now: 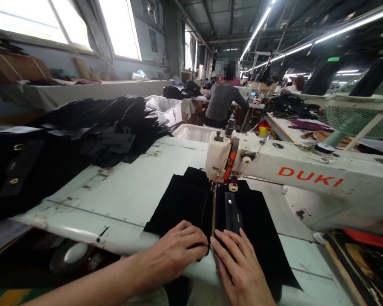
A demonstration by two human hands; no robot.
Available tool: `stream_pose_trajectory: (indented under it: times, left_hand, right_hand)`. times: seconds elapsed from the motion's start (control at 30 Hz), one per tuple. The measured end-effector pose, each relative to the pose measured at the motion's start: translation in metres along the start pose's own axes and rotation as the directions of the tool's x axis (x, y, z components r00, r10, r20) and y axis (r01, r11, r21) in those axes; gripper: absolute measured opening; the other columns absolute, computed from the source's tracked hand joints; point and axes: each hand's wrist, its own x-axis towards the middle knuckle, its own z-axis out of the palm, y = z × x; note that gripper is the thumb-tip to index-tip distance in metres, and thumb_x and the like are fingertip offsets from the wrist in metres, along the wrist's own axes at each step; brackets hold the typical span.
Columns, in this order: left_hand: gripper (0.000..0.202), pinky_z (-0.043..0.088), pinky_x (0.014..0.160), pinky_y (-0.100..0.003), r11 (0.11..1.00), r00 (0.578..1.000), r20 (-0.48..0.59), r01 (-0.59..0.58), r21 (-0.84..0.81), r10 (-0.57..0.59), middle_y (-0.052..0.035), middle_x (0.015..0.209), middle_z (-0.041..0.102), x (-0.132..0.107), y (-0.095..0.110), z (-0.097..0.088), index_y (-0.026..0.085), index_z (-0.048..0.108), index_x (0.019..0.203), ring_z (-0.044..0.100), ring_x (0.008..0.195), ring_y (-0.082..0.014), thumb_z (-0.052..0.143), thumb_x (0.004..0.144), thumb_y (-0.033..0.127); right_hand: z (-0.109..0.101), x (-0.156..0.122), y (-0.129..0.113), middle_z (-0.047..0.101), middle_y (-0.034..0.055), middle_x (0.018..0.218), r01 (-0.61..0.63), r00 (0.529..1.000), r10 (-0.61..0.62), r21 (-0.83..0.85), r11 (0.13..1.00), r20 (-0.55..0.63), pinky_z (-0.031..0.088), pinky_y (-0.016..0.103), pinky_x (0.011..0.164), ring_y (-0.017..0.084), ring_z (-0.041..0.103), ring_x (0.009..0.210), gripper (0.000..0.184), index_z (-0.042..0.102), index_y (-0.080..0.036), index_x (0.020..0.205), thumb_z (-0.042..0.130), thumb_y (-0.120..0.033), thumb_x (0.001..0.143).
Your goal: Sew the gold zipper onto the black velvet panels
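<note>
A black fabric panel lies on the sewing machine table, part of it under the presser foot of the white sewing machine. A zipper with brass-coloured teeth runs from the needle toward me. My left hand is closed, its curled fingertips pinching the black fabric just left of the zipper's near end. Lying over the panel right of the zipper, my right hand has its fingers stretched out; its thumb is partly hidden. A dark strip with a small metal fitting sits on the panel beyond those fingers.
Stacked black fabric pieces cover the table's left side. White plastic bins stand behind the table. At the right edge is a tray of zippers; a green fan stands farther back. A person sits ahead at another table.
</note>
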Motion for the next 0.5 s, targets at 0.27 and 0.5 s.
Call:
stream_pose_trajectory:
  times: [0.27,0.5]
  left_hand:
    - [0.032,0.039,0.096,-0.033,0.989,0.998,-0.057,-0.044,-0.138,0.036,-0.0050,0.112,0.067,-0.002,-0.011,0.003,0.018,0.055,0.109,0.059,0.107,-0.0205,0.045,0.085,0.000]
    - [0.033,0.037,0.102,-0.032,0.991,1.000,0.030,0.009,-0.136,-0.005,-0.0037,0.116,0.067,0.002,-0.001,-0.022,0.018,0.055,0.118,0.060,0.110,-0.0202,0.066,0.089,0.010]
  right_hand:
    - [0.018,0.001,0.011,0.070,0.0029,0.100,0.079,0.995,-0.071,0.102,0.992,-0.077,0.049,0.040,0.105,0.017,0.067,0.099,0.021,0.065,-0.018,0.109,0.056,-0.015,0.090]
    - [0.043,0.007,0.020,0.072,-0.0041,0.079,0.197,0.956,-0.171,0.089,0.976,-0.239,0.058,0.029,0.091,0.012,0.071,0.071,0.014,0.068,-0.022,0.095,0.060,-0.014,0.086]
